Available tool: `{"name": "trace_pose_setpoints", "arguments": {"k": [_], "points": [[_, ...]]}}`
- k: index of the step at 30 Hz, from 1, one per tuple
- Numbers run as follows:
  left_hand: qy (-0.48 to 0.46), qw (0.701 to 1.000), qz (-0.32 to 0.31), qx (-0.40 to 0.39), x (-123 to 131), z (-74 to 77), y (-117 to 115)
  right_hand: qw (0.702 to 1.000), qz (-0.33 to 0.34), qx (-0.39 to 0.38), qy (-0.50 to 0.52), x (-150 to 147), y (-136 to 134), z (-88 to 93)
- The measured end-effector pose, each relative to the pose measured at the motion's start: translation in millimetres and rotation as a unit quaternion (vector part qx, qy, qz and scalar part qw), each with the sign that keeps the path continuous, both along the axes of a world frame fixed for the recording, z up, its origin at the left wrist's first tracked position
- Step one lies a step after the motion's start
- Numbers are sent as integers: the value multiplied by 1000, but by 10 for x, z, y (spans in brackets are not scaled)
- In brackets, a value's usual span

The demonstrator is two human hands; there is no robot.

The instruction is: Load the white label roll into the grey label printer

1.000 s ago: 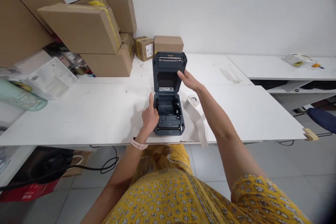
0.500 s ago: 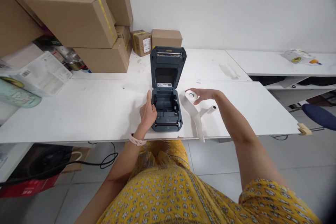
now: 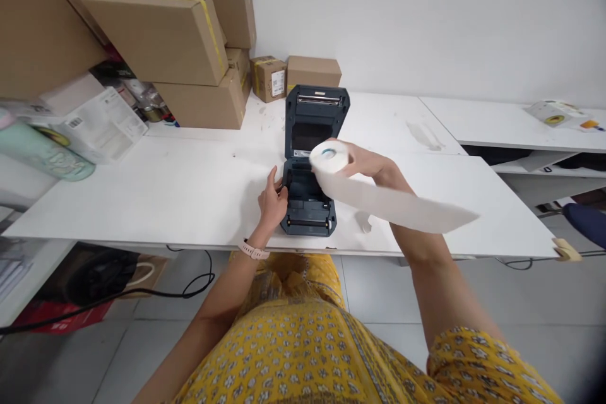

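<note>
A dark label printer [image 3: 297, 207] stands on the white table with its lid [image 3: 318, 93] raised and its inner bay exposed. My left hand [image 3: 273, 202] is at the printer's left wall, thumb over the rim and fingers along the outside. Above the right side of the bay, my right hand [image 3: 367, 163] grips a roll of white labels [image 3: 330, 159] from its right. A loose strip [image 3: 402, 205] trails from the roll to the right, blurred, across my forearm. Under the strip, a small curled white piece [image 3: 364, 222] shows on the table; part of it is hidden.
Cardboard boxes [image 3: 156, 31] are stacked at the back left, and two smaller ones, including a brown box [image 3: 314, 71], sit behind the printer. A mint bottle [image 3: 52, 150] lies at the left beside a white carton [image 3: 101, 126]. A clamp-like wooden piece [image 3: 567, 250] is at the right edge.
My right hand has lifted the label roll off the table and moved it left over the printer, swinging its strip to the right. My left thumb has come onto the printer's rim.
</note>
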State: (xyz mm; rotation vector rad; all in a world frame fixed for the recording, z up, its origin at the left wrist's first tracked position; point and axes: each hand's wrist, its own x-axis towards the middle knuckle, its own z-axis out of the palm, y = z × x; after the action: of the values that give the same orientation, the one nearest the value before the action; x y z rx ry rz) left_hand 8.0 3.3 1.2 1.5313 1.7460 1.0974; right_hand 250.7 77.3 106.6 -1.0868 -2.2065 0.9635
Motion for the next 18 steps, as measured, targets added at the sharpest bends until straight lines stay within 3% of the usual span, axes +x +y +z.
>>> {"name": "trace_pose_setpoints", "arguments": {"k": [3, 6, 18], "points": [[-9, 1000, -3, -7, -5, 20, -13, 983, 106, -21, -150, -389, 90, 107], [-15, 1000, 1, -13, -3, 43, -22, 950, 112, -15, -292, -593, 180, 59], [-7, 1000, 2, -7, 2, 27, -18, 909, 103, -25, -403, -763, 201, -415]]}}
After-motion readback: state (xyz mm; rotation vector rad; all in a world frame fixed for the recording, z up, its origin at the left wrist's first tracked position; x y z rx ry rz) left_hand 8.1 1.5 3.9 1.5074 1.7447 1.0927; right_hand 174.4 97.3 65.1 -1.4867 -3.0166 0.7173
